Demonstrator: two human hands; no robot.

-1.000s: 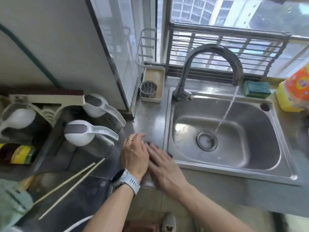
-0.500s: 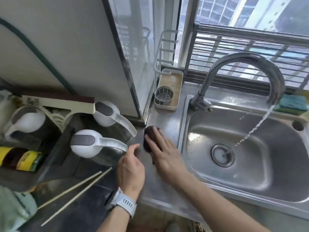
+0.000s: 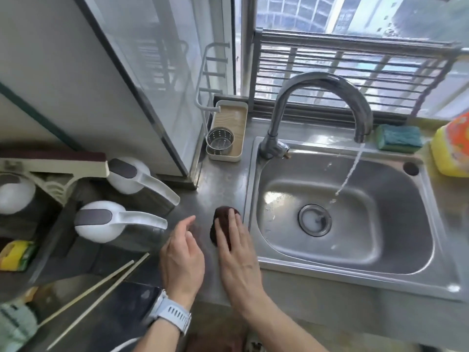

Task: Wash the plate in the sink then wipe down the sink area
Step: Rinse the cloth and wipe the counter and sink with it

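Note:
A dark brown cloth (image 3: 221,221) lies bunched on the steel counter (image 3: 218,184) just left of the sink (image 3: 380,278). My right hand (image 3: 237,252) presses flat on the cloth, fingers stretched forward. Beside it, my left hand (image 3: 181,255) hovers over the counter with fingers loosely apart, holding nothing; a white watch is on that wrist. The sink basin is bare around the drain (image 3: 314,220). Water runs from the curved tap (image 3: 327,97) into the basin. No plate is in view.
A green sponge (image 3: 398,138) and a yellow detergent bottle (image 3: 451,148) sit behind the sink. A small tray with a metal strainer cup (image 3: 219,141) stands at the back left. Two white-lidded jugs (image 3: 114,222), chopsticks (image 3: 101,293) and a dark stovetop lie to the left.
My right hand has pushed the cloth forward along the counter beside the sink's left rim. My left hand lifted off and drifted slightly left. The camera shifted.

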